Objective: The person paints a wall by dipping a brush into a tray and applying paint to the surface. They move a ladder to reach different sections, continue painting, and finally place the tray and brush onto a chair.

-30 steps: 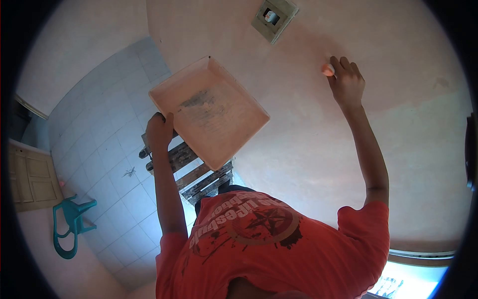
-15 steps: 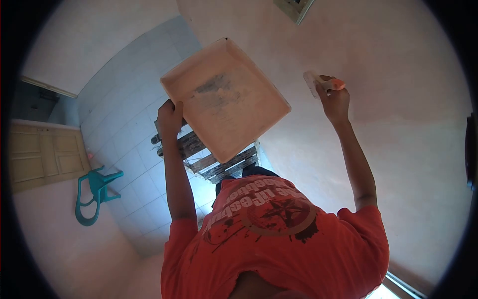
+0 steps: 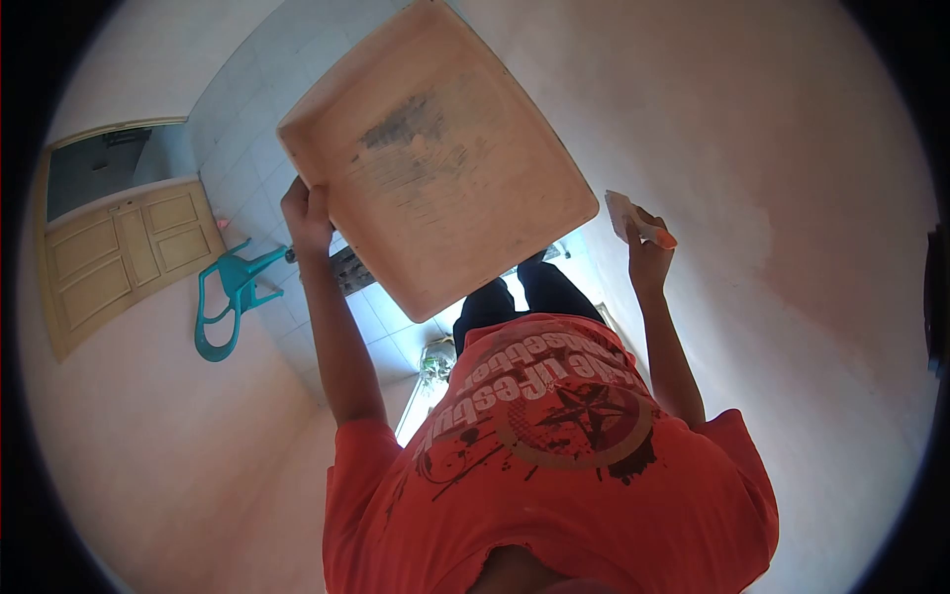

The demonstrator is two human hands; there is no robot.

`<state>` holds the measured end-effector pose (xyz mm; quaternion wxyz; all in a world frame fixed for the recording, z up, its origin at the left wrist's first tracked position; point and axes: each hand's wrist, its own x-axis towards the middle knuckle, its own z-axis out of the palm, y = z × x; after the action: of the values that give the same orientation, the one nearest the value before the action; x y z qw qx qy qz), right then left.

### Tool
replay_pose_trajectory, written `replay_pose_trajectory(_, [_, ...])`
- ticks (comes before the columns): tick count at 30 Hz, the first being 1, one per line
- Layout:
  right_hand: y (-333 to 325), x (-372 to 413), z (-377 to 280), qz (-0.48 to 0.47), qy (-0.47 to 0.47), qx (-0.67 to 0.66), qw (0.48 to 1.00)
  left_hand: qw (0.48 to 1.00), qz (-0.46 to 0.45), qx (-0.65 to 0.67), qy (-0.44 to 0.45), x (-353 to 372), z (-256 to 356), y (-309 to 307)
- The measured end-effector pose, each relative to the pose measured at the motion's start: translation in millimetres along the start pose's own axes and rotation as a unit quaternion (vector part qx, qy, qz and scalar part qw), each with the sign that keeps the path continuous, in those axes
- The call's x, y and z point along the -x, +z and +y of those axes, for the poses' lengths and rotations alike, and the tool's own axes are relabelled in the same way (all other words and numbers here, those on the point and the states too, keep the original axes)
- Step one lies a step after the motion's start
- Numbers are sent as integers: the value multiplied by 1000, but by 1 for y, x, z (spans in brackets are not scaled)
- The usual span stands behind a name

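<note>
Presently in hand: two items, one to each side.

Item one, a broad, square-sided tray point(image 3: 485, 198), pinkish, its floor marked with a dark grey smudge. Held raised and slanting at the 12 o'clock of the red shirt point(image 3: 564, 475). Left hand point(image 3: 309, 220) at the tray's 8 o'clock edge, fingers clamped on the rim, thumb over the inner side.

Item two, a flat, pale-headed tool point(image 3: 621, 212), probably a wide brush, with an orange handle end point(image 3: 667, 240). Found between the tray's 3 and 4 o'clock, apart from it in view. Right hand point(image 3: 649, 261) has its fingers closed round the handle. Contact between tool and wall point(image 3: 792, 178) cannot be told.

Step in hand: holding both, tray in one, tool in the other. Any shift of the tray would call for a firm hold, since only its one edge is seen gripped; any shift of the tool, for room past the tray's near corner.

Surroundings, taken from the tray: dark planks point(image 3: 350, 275) at 7 o'clock, partly covered by it; green chair point(image 3: 237, 275) at 8; panelled door point(image 3: 139, 247) between 8 and 9; pale tiles point(image 3: 247, 178) at 9.
</note>
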<state>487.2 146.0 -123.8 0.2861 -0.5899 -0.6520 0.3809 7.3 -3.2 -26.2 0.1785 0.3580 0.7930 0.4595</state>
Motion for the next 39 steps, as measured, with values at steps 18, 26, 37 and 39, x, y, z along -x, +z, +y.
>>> replay_pose_trajectory(18, [-33,-3,39,-209,25,114,971,999,-8,-22,30,3,8,-1])
replay_pose_trajectory(26, [-30,10,77,-203,18,95,974,1000,7,6,13,1,-2,-1])
replay_pose_trajectory(37, [-24,28,110,-169,47,41,984,998,36,33,-44,1,-18,-2])
replay_pose_trajectory(39, [-25,26,114,-185,30,63,980,998,35,31,-41,-2,-23,-4])
